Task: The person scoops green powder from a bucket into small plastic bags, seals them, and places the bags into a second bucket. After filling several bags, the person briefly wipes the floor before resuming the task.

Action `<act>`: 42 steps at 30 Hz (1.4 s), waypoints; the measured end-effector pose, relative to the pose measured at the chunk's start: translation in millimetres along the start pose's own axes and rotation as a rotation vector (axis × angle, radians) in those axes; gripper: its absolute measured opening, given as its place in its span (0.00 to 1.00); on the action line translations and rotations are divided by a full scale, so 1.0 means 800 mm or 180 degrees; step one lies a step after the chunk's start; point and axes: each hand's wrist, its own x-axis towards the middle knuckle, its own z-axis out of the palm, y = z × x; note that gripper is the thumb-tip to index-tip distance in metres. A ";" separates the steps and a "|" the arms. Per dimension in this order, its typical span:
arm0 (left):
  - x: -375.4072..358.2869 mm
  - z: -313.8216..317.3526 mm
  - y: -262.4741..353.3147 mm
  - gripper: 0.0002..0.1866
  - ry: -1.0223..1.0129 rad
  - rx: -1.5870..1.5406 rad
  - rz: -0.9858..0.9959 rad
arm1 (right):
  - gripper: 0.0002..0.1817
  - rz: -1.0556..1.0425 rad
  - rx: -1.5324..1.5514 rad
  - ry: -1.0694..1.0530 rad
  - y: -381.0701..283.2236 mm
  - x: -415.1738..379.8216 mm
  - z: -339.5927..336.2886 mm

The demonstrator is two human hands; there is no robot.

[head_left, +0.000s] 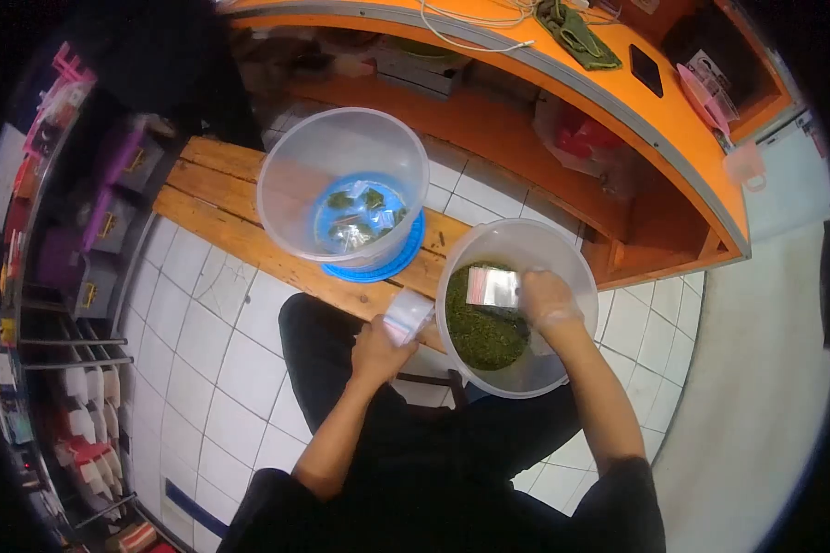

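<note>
My left hand point(378, 355) is closed on a clear zip bag point(406, 315) with a coloured stripe, above the bench edge between two clear plastic tubs. My right hand point(549, 300) is inside the right tub point(572, 263), its fingers curled and slightly blurred. What those fingers hold, if anything, cannot be made out. Beside them, over the green dried flakes point(475, 336) in that tub, is a stack of clear zip bags point(493, 288) with red-striped tops. In the left tub point(281, 198), several small bags of green flakes point(350, 235) lie at the bottom.
Both tubs stand on a slatted wooden bench point(212, 198), the left one above a blue lid point(383, 267). An orange counter point(609, 92) curves behind, carrying a phone point(646, 71), a green cloth point(576, 37) and white cables. Shelves of goods point(92, 396) line the left side.
</note>
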 end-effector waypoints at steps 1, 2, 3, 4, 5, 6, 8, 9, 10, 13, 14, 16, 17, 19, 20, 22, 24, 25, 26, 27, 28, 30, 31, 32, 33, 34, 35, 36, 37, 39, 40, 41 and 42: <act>0.010 0.003 0.010 0.41 0.0004 -0.0010 -0.0015 | 0.18 -0.0303 -0.0297 -0.0201 -0.009 0.013 0.003; 0.021 0.006 0.024 0.46 0.0138 0.0084 -0.0082 | 0.15 -0.0614 -0.0590 -0.0396 -0.018 0.021 0.007; 0.029 0.010 0.033 0.51 0.0289 0.0175 -0.0150 | 0.15 -0.0647 -0.0598 -0.0384 -0.026 0.026 0.013; 0.034 0.018 0.033 0.51 0.0345 0.0156 -0.0167 | 0.14 -0.0763 -0.0687 -0.0602 -0.035 0.033 0.016; 0.041 0.027 0.031 0.55 0.0549 0.0310 0.0026 | 0.13 -0.0888 -0.0788 -0.0806 -0.046 0.042 0.018; 0.047 0.031 0.029 0.59 0.0759 0.0464 0.0206 | 0.13 -0.0957 -0.0826 -0.0761 -0.052 0.049 0.029; 0.038 0.029 0.017 0.61 0.0976 0.0645 0.0288 | 0.15 -0.0878 -0.1148 -0.0578 -0.053 0.056 0.056; 0.027 0.025 0.010 0.57 0.1194 0.0670 0.0516 | 0.15 -0.0972 -0.1173 -0.0581 -0.061 0.058 0.051; 0.012 0.020 0.004 0.53 0.1389 0.0710 0.0739 | 0.15 -0.0701 -0.0980 -0.0808 -0.070 0.051 0.039; -0.022 0.003 -0.014 0.41 0.1121 -0.0026 0.0597 | 0.18 -0.0471 -0.0944 -0.1100 -0.068 0.054 0.048; -0.034 0.005 -0.019 0.35 0.1439 -0.0036 0.0626 | 0.19 -0.1019 -0.1135 -0.0755 -0.013 0.085 0.109; -0.053 -0.008 -0.015 0.31 0.1412 -0.0380 0.0582 | 0.17 -0.0636 -0.1379 -0.1048 -0.046 0.070 0.054; -0.064 -0.012 -0.012 0.29 0.1346 -0.0480 0.0527 | 0.15 -0.0662 -0.1443 -0.0958 -0.057 0.062 0.031; -0.079 -0.035 0.012 0.23 0.1798 -0.0778 0.0886 | 0.13 -0.1381 -0.1061 0.0111 -0.003 0.076 0.062; -0.082 -0.044 0.025 0.23 0.1892 -0.0770 0.0840 | 0.13 -0.1328 -0.1096 -0.0115 0.000 0.076 0.054; -0.087 -0.059 0.053 0.17 0.1586 -0.1534 0.1478 | 0.13 -0.1313 -0.1148 -0.0328 0.008 0.062 0.019; -0.095 -0.076 0.081 0.15 0.1030 -0.1705 0.1535 | 0.14 -0.1271 -0.0254 0.0686 0.010 0.025 -0.012; -0.099 -0.084 0.096 0.13 0.0425 -0.1874 0.1590 | 0.14 -0.1295 -0.0275 0.0694 0.013 0.005 -0.024; -0.105 -0.093 0.116 0.13 0.0452 -0.1900 0.1588 | 0.15 -0.1102 0.0900 0.0824 0.016 -0.017 -0.035; -0.111 -0.102 0.135 0.14 -0.0018 -0.2107 0.1500 | 0.15 -0.0885 0.2078 0.0930 0.016 -0.038 -0.040; -0.115 -0.106 0.149 0.16 -0.0502 -0.2301 0.1405 | 0.15 -0.0903 0.2062 0.0926 0.016 -0.059 -0.038; -0.117 -0.062 0.183 0.16 0.0200 -0.2838 0.1622 | 0.13 -0.1057 0.4273 0.0943 0.011 -0.113 -0.030; -0.121 -0.045 0.195 0.17 0.0909 -0.3340 0.1830 | 0.13 -0.1021 0.4283 0.0960 -0.021 -0.147 -0.041; -0.123 -0.048 0.197 0.17 0.0885 -0.3321 0.1837 | 0.13 -0.0541 0.4167 0.1061 -0.070 -0.177 -0.065; -0.123 -0.056 0.197 0.16 0.0284 -0.3393 0.1854 | 0.13 -0.0097 0.4048 0.1139 -0.097 -0.195 -0.080; -0.123 -0.064 0.195 0.14 -0.0292 -0.3439 0.1849 | 0.13 -0.0133 0.4084 0.1123 -0.100 -0.203 -0.084; -0.121 -0.068 0.191 0.14 -0.0244 -0.3408 0.1841 | 0.15 0.0097 0.3865 0.1131 -0.101 -0.209 -0.086; -0.118 -0.071 0.186 0.12 -0.0451 -0.2933 0.2070 | 0.17 0.0324 0.3630 0.1140 -0.100 -0.211 -0.087; -0.116 -0.070 0.181 0.09 -0.0663 -0.2461 0.2287 | 0.17 0.0292 0.3637 0.1125 -0.088 -0.211 -0.080; -0.113 -0.070 0.167 0.07 -0.0734 -0.1963 0.2582 | 0.23 -0.0124 0.4608 0.0863 -0.062 -0.214 -0.065; -0.113 -0.071 0.162 0.06 -0.0823 -0.1466 0.2855 | 0.23 -0.0159 0.4619 0.0840 -0.057 -0.215 -0.064; -0.113 -0.072 0.160 0.06 -0.0772 -0.1451 0.2832 | 0.26 -0.0211 0.4225 0.0634 -0.052 -0.216 -0.066; -0.115 -0.074 0.158 0.06 -0.0500 -0.1107 0.2888 | 0.29 -0.0268 0.3824 0.0429 -0.053 -0.218 -0.071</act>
